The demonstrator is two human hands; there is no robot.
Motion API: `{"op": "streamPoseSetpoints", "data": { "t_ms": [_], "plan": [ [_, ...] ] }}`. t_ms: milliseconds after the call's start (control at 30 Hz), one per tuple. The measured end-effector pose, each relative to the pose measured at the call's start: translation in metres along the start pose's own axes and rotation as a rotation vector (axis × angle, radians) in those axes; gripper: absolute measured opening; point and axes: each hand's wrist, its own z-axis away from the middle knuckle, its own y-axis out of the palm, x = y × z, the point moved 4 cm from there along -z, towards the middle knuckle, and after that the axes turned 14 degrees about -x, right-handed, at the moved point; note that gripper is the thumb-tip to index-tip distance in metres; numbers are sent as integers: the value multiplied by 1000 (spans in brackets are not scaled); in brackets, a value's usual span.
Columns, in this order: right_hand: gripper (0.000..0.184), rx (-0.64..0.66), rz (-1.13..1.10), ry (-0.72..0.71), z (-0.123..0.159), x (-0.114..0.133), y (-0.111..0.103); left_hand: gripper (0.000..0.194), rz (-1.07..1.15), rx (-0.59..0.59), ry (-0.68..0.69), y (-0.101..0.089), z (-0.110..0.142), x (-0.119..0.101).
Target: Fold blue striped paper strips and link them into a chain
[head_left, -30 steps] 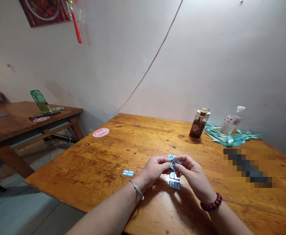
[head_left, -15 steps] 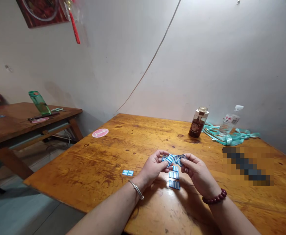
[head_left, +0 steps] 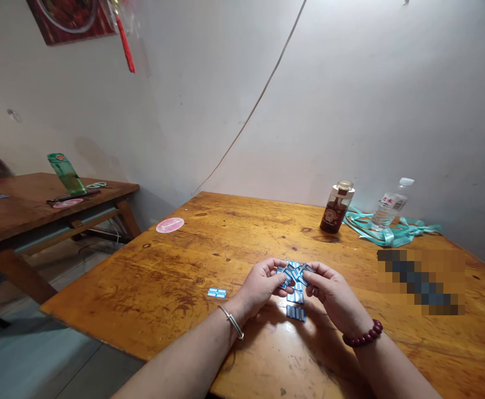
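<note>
My left hand (head_left: 261, 284) is closed, thumb and fingers pinching small blue-bordered white labels (head_left: 284, 276). Close beside it, my right hand (head_left: 332, 287) pinches more of the same labels (head_left: 305, 274); the two held bunches meet or overlap between the fingertips. Both hands are just above the table, partly covering a column of similar label pieces (head_left: 295, 313) lying on the wood. Another label piece (head_left: 217, 293) lies apart, left of my left wrist. How many pieces each hand holds cannot be made out.
The wooden table (head_left: 242, 227) carries a round pink sticker (head_left: 169, 225), a brown-filled bottle (head_left: 336, 208), a clear water bottle (head_left: 389, 208) and turquoise ribbon (head_left: 387, 237). A pixelated dark object (head_left: 417, 280) lies at right. A second table (head_left: 26, 205) holds a green bottle (head_left: 68, 174).
The labels in my two hands have come closer together and now touch or overlap. My hands have shifted only slightly; the things on the table are unmoved.
</note>
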Motion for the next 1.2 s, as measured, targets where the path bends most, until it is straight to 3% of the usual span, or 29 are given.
{"op": "streamPoseSetpoints", "data": {
  "t_ms": [367,500,833,1067,1200],
  "plan": [
    [21,38,129,-50,1,-4,3,35,-1,58,8,4,1,4],
    [19,20,94,-68,1,-2,2,29,92,59,-77,0,-1,7],
    [12,30,-47,39,-1,-4,0,22,327,107,-268,-4,-5,13],
    [15,8,75,-86,2,1,2,23,306,171,-253,1,0,9],
    [19,24,78,-85,4,0,6,21,302,187,-245,2,1,8]
  ]
}}
